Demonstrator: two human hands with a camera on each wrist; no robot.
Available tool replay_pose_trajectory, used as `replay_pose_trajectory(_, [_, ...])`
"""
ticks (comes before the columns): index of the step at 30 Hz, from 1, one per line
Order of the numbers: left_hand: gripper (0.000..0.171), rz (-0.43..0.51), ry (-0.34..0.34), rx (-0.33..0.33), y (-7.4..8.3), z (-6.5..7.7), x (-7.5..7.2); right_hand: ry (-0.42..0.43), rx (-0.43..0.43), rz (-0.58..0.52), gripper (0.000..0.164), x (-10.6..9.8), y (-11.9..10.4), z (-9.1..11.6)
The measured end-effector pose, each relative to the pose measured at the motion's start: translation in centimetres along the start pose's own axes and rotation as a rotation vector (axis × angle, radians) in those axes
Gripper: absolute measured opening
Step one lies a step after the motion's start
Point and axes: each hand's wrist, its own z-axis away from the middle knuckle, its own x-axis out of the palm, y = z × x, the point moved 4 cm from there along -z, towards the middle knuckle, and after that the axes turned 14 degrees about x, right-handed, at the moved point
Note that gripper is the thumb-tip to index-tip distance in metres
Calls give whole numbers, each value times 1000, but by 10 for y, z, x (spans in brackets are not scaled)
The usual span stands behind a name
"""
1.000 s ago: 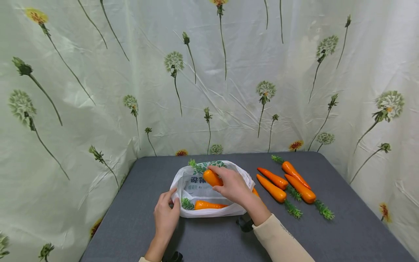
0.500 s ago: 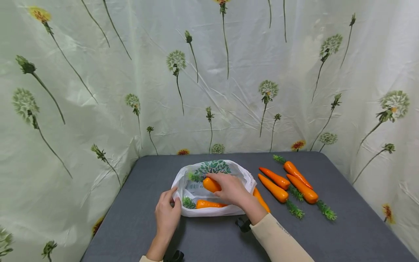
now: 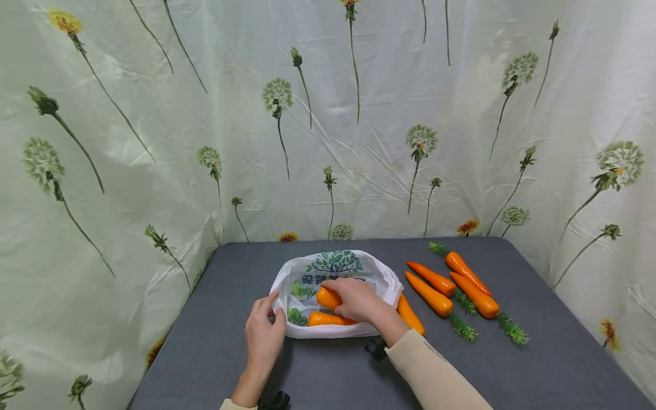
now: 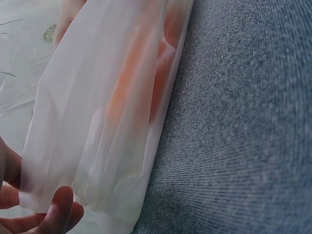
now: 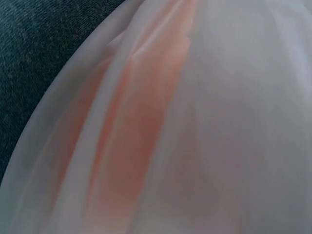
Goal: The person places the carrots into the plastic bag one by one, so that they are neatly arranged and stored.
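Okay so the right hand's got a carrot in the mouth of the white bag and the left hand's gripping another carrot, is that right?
Not quite: the left hand grips the edge of the white bag, as the head view shows. The right hand does hold a carrot in the bag's mouth.

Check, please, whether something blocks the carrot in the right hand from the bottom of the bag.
Nothing visible blocks the mouth of the bag: the right hand holds the carrot within it. Another carrot lies along the near side inside; whether it is partly underneath, I cannot tell.
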Motion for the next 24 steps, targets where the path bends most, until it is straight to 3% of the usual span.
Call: replay_pose_trajectory(24, [39,-16,-23,-44,0,1,4,-30,-33,82,55,10,-1,-17])
